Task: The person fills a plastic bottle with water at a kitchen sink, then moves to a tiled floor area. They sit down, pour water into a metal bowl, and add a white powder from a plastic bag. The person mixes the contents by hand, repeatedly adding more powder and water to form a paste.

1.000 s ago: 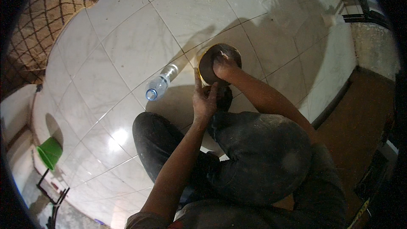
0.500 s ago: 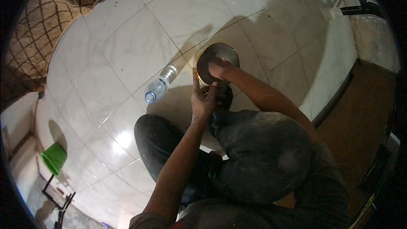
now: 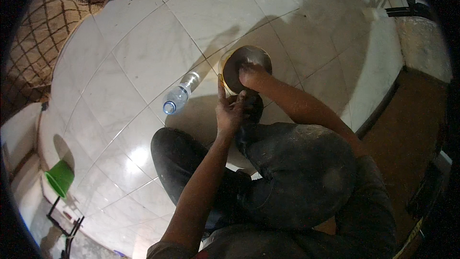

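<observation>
round metal bowl (image 3: 247,68) on floor tiles (image 3: 143,48), 12 o'clock of knees | right hand (image 3: 250,74) inside it, fingers curled, grip unclear, nearer | left hand (image 3: 229,110) open at rim, 7 o'clock | plastic bottle (image 3: 179,95) 9 o'clock, lying

Right hand (image 3: 250,73) presses inside a round metal bowl (image 3: 247,67) on the tiled floor (image 3: 143,43); left hand (image 3: 229,110) steadies its rim; a clear plastic bottle (image 3: 179,96) lies nearby.
</observation>
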A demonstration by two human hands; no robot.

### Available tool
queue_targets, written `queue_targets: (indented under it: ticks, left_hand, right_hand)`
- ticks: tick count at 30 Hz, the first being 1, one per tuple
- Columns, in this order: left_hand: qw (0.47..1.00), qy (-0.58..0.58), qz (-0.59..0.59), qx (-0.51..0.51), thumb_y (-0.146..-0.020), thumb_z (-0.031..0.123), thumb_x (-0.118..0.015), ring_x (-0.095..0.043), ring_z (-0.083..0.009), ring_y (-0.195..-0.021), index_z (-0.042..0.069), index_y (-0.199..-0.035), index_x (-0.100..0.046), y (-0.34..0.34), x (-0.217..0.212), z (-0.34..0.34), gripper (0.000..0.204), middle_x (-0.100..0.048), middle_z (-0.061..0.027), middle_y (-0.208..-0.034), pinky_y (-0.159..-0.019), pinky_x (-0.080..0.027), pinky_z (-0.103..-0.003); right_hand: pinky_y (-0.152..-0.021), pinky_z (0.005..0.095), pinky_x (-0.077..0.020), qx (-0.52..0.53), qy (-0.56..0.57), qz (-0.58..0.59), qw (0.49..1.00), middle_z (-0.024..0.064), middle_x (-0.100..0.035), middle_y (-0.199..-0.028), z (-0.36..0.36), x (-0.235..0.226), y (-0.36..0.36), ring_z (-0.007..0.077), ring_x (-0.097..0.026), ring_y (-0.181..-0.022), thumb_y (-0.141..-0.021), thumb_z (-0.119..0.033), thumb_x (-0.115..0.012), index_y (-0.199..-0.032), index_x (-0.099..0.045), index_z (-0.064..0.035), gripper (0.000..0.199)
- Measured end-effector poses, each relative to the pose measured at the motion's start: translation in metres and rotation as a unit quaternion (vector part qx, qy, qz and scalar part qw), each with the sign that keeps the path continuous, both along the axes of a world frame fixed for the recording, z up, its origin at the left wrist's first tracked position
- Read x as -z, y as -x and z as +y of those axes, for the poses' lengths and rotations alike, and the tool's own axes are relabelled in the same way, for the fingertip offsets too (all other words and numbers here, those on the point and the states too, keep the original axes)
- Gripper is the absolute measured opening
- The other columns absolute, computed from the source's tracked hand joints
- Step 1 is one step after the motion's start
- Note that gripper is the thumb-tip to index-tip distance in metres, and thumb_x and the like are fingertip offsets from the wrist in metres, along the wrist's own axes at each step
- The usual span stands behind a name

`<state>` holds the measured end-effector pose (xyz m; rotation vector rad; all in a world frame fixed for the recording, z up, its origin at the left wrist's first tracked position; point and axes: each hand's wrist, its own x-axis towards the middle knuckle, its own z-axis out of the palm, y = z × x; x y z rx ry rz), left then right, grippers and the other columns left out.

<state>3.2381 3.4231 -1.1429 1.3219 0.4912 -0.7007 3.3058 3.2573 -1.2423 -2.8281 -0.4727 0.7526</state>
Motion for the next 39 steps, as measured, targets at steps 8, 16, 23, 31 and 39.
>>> queue_targets:
  ticks: [8, 16, 23, 31, 39]
  left_hand:
    - [1.0, -0.019, -0.01, 0.018, -0.1, 0.03, -0.071, -0.076, -0.0254, -0.089, 0.025, -0.167, -0.001, -0.002, 0.003, -0.003, 0.097, -0.071, -0.0248, -0.112, -0.063, -0.062, -0.036]
    - [1.0, -0.025, -0.011, 0.006, -0.099, 0.032, -0.073, -0.076, -0.0251, -0.088, 0.024, -0.167, -0.002, -0.001, -0.002, 0.008, 0.099, -0.071, -0.0264, -0.113, -0.063, -0.063, -0.036]
    - [1.0, -0.011, 0.006, 0.028, -0.099, 0.03, -0.073, -0.076, -0.0252, -0.088, 0.024, -0.167, -0.001, -0.003, -0.001, -0.013, 0.099, -0.071, -0.0263, -0.113, -0.062, -0.062, -0.035]
    - [1.0, -0.021, -0.007, -0.011, -0.099, 0.022, -0.073, -0.074, -0.0199, -0.08, 0.025, -0.168, -0.007, 0.001, 0.001, 0.001, 0.096, -0.073, -0.0215, -0.107, -0.063, -0.056, -0.028]
    - [0.999, 0.011, -0.033, -0.006, -0.099, 0.027, -0.073, -0.076, -0.0237, -0.083, 0.021, -0.167, -0.004, 0.003, 0.011, -0.008, 0.098, -0.073, -0.022, -0.103, -0.059, -0.06, -0.032]
  right_hand:
    - [-0.102, 0.0476, -0.0533, -0.123, 0.065, 0.25, 0.958, 0.0235, -0.068, -0.127, 0.029, -0.029, -0.047, 0.0373, -0.067, -0.117, -0.093, -0.016, -0.059, -0.12, -0.07, 0.0044, 0.036]
    - [-0.109, 0.0466, -0.0493, -0.105, 0.11, 0.272, 0.95, 0.0258, -0.062, -0.138, 0.026, -0.051, -0.031, 0.0379, -0.062, -0.128, -0.097, -0.024, -0.062, -0.132, -0.065, 0.0025, 0.044]
    - [-0.1, 0.0488, -0.054, -0.189, 0.037, -0.147, 0.97, 0.0183, -0.07, -0.122, -0.028, 0.028, 0.004, 0.0321, -0.067, -0.117, -0.093, -0.019, -0.066, -0.114, -0.074, -0.0007, 0.029]
    - [-0.104, 0.0497, -0.0511, -0.105, 0.133, 0.181, 0.969, 0.019, -0.072, -0.115, 0.016, -0.028, -0.01, 0.0327, -0.067, -0.114, -0.092, -0.019, -0.065, -0.108, -0.075, 0.0002, 0.027]
    - [-0.107, 0.0475, -0.0491, -0.126, 0.042, -0.125, 0.983, 0.0199, -0.071, -0.118, -0.016, 0.019, -0.022, 0.0361, -0.067, -0.111, -0.083, -0.019, -0.067, -0.109, -0.075, -0.0003, 0.034]
